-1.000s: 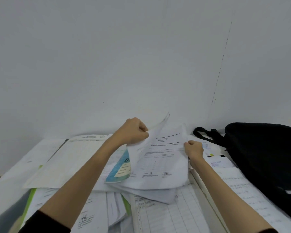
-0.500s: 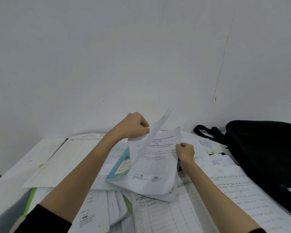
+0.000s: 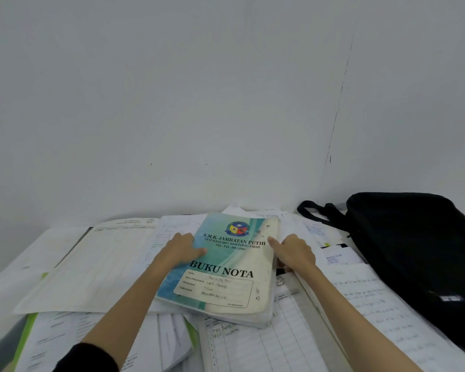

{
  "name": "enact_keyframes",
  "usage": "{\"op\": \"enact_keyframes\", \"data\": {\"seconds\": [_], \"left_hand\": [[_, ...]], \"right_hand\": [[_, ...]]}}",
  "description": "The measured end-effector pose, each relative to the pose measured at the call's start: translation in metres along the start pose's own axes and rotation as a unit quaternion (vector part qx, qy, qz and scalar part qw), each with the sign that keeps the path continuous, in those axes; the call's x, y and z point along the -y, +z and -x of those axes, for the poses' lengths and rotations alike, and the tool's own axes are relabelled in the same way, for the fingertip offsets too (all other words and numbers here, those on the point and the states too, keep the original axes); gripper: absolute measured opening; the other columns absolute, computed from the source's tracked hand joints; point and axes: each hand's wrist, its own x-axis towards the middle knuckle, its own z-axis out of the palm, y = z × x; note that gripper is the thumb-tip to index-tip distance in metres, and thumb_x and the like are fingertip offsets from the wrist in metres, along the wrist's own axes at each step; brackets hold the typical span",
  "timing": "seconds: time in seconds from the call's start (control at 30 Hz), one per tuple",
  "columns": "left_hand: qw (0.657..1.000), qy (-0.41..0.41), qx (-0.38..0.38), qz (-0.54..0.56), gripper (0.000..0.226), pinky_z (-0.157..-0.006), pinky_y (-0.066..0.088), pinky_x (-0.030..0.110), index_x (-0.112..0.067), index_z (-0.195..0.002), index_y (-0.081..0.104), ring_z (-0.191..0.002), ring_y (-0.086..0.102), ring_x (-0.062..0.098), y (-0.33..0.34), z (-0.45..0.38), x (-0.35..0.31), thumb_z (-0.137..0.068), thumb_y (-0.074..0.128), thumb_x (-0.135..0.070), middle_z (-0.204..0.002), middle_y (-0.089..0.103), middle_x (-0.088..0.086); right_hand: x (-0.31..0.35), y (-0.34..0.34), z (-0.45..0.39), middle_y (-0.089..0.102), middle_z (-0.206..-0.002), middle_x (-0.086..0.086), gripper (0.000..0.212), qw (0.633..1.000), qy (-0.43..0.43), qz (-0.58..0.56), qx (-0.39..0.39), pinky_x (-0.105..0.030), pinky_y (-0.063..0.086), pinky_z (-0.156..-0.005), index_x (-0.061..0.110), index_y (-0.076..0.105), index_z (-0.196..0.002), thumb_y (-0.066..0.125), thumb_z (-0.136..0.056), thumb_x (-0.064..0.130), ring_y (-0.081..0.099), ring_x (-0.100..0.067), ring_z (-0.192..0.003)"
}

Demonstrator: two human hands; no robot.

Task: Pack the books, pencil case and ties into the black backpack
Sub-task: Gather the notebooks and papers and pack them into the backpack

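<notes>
A teal and cream notebook (image 3: 226,267) printed "BUKU NOTA" lies face up on a heap of papers in the middle. My left hand (image 3: 181,248) grips its left edge with the thumb on the cover. At the right edge, my right hand (image 3: 293,253) holds it, thumb on top and fingers curled underneath. The black backpack (image 3: 414,251) lies at the right against the wall, its strap (image 3: 316,212) pointing left. No pencil case or ties are in view.
Loose printed and handwritten sheets (image 3: 373,304) cover the table. A large open ledger (image 3: 100,261) lies at the left, and a green-edged folder (image 3: 31,323) sits at the lower left. A ruled register (image 3: 253,345) is near me. The white wall stands close behind.
The printed sheets that both hands were lifting are gone from on top. The notebook, which only peeked out from under them, now shows its full cover, and both hands have moved onto its edges.
</notes>
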Motion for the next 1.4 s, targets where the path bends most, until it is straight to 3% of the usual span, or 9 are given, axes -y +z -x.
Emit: {"op": "enact_keyframes", "data": {"seconds": [0.17,0.33,0.53,0.63,0.83,0.93,1.03,1.3,1.4], "left_hand": [[0.947,-0.063,0.033,0.314,0.045,-0.063,0.052,0.025,0.007,-0.118,0.054,-0.079,0.063,0.023,-0.001,-0.004,0.005,-0.086,0.068,-0.021,-0.094,0.065,0.010],[0.870,0.015,0.045,0.491,0.025,-0.079,0.056,0.044,-0.014,-0.121,0.052,-0.089,0.067,0.029,-0.022,0.004,-0.001,-0.096,0.052,-0.013,-0.103,0.067,0.010],[0.784,0.175,-0.107,0.586,0.023,-0.068,0.059,0.037,-0.023,-0.115,0.057,-0.089,0.071,0.023,-0.065,0.028,-0.014,-0.092,0.058,-0.020,-0.107,0.070,0.002],[0.775,0.214,-0.166,0.571,0.018,-0.065,0.057,0.025,-0.024,-0.110,0.059,-0.084,0.071,0.012,-0.074,0.034,-0.022,-0.093,0.056,-0.019,-0.101,0.071,-0.005],[0.784,0.140,-0.187,0.575,0.008,-0.059,0.055,0.020,-0.021,-0.094,0.064,-0.074,0.071,0.009,-0.048,0.020,-0.005,-0.087,0.064,-0.024,-0.088,0.072,-0.005],[0.775,0.108,-0.180,0.596,0.017,-0.068,0.058,0.027,-0.020,-0.097,0.065,-0.081,0.072,0.017,-0.038,0.015,0.002,-0.086,0.064,-0.032,-0.092,0.074,0.001],[0.776,0.103,-0.172,0.598,0.022,-0.072,0.058,0.031,-0.021,-0.098,0.065,-0.083,0.071,0.018,-0.035,0.013,0.002,-0.083,0.064,-0.037,-0.093,0.074,0.001],[0.801,0.103,-0.193,0.558,0.015,-0.059,0.055,0.021,-0.020,-0.094,0.065,-0.077,0.069,0.015,-0.034,0.021,-0.002,-0.084,0.066,-0.031,-0.082,0.071,-0.006],[0.768,0.105,-0.264,0.573,0.007,-0.067,0.058,0.034,-0.023,-0.082,0.064,-0.081,0.069,0.025,-0.043,0.030,-0.024,-0.083,0.069,-0.028,-0.081,0.069,0.000]], "right_hand": [[0.013,0.002,0.006,0.045,-0.073,0.004,0.038,0.999,-0.010,-0.013,0.035,-0.026,0.034,-0.058,0.016,0.038,-0.070,0.055,-0.091,0.044,0.049,-0.018,-0.077],[0.024,-0.001,0.005,0.051,-0.062,-0.001,0.031,0.955,0.017,-0.287,0.075,-0.021,0.035,-0.042,0.012,0.048,-0.071,0.068,-0.085,0.029,0.048,-0.013,-0.050],[0.057,-0.030,0.008,0.068,-0.091,0.004,0.018,0.883,-0.108,-0.456,-0.012,-0.023,0.049,-0.066,0.022,0.062,-0.090,0.067,-0.084,0.038,0.064,-0.013,-0.083],[0.078,-0.036,0.010,0.064,-0.105,0.006,0.035,0.859,-0.151,-0.488,-0.035,-0.027,0.051,-0.079,0.020,0.055,-0.110,0.059,-0.086,0.046,0.061,-0.010,-0.095],[0.068,-0.008,0.013,0.063,-0.110,0.000,0.035,0.890,-0.204,-0.408,-0.024,-0.031,0.053,-0.086,0.017,0.047,-0.116,0.054,-0.091,0.041,0.062,-0.015,-0.101],[0.068,-0.002,0.013,0.062,-0.111,0.003,0.065,0.917,-0.211,-0.337,-0.027,-0.026,0.048,-0.092,0.013,0.041,-0.136,0.048,-0.088,0.057,0.054,-0.007,-0.095],[0.068,-0.001,0.013,0.048,-0.141,-0.005,0.097,0.920,-0.198,-0.337,-0.008,-0.045,0.037,-0.109,0.017,0.025,-0.148,0.041,-0.074,0.078,0.046,-0.015,-0.122],[0.066,-0.010,0.027,0.036,-0.151,-0.004,0.095,0.911,-0.208,-0.355,0.023,-0.048,0.030,-0.113,0.015,0.020,-0.149,0.044,-0.076,0.071,0.033,-0.020,-0.139],[0.069,-0.031,0.037,0.058,-0.128,-0.002,0.043,0.897,-0.241,-0.371,-0.023,-0.044,0.042,-0.104,0.017,0.048,-0.130,0.043,-0.096,0.043,0.053,-0.019,-0.121]]}}
